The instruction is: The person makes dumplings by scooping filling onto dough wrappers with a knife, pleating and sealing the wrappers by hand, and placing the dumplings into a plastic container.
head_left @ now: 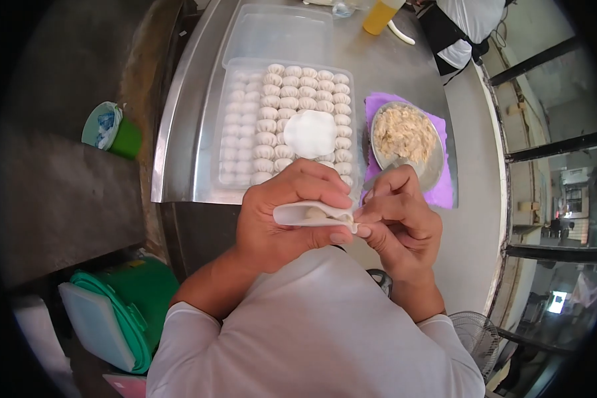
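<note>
My left hand (288,212) cups a folded white dumpling wrapper (292,215) with some pale filling inside. At the wrapper's right end, my right hand (401,222) pinches the dough edges together in small folds. A dull metal blade (393,163) shows just above my right fingers; whether they also hold it I cannot tell. Beyond my hands, a clear plastic tray (224,132) carries rows of pleated dumplings (288,91). Several flat round wrappers (310,132) appear stacked on top of them. To the right, a metal bowl (435,166) contains chunky pale filling (404,131).
The bowl rests on a purple cloth (444,196) on the steel table (351,73). A clear lid (278,33) lies behind the tray, and a yellow bottle (380,16) stands farther back. Green bins (126,140) are at left; another person (467,26) is at top right.
</note>
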Tool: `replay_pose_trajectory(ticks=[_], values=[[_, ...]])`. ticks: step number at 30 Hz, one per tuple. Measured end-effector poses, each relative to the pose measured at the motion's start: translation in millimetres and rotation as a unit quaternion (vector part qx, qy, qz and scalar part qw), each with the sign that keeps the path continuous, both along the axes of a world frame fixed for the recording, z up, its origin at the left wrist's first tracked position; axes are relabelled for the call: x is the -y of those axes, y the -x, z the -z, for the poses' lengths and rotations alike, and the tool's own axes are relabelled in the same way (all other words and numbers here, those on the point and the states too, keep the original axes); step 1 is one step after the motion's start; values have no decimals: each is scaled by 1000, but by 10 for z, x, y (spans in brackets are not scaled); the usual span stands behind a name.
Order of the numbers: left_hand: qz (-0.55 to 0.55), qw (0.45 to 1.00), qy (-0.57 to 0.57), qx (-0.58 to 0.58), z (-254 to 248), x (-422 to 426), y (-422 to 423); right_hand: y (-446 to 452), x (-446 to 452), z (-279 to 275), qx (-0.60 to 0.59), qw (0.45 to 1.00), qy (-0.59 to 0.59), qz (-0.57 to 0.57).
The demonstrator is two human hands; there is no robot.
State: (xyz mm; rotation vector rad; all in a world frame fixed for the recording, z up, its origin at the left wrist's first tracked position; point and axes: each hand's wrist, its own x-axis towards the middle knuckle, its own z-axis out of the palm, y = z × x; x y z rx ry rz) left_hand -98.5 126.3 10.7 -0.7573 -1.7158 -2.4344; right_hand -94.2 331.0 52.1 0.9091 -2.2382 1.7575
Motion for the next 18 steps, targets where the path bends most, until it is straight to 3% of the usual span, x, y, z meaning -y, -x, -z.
replay_pose_trajectory(ticks=[4,6,10,13,15,18], values=[[45,998,-1,33,-38,50,-9,-47,171,-95,88,991,84,53],[46,988,-69,132,-96,44,-49,-2,97,-79,12,1000,-20,21],[12,997,-60,40,4,0,-27,6,82,-97,13,1000,-12,-6],[24,999,6,23,-56,-18,-18,-5,122,-130,85,992,78,42],[0,998,-2,68,-98,-138,-75,3,-70,-88,26,1000,0,10],[-31,998,-44,30,-34,-320,-68,18,-242,-82,1,1000,-22,-2]])
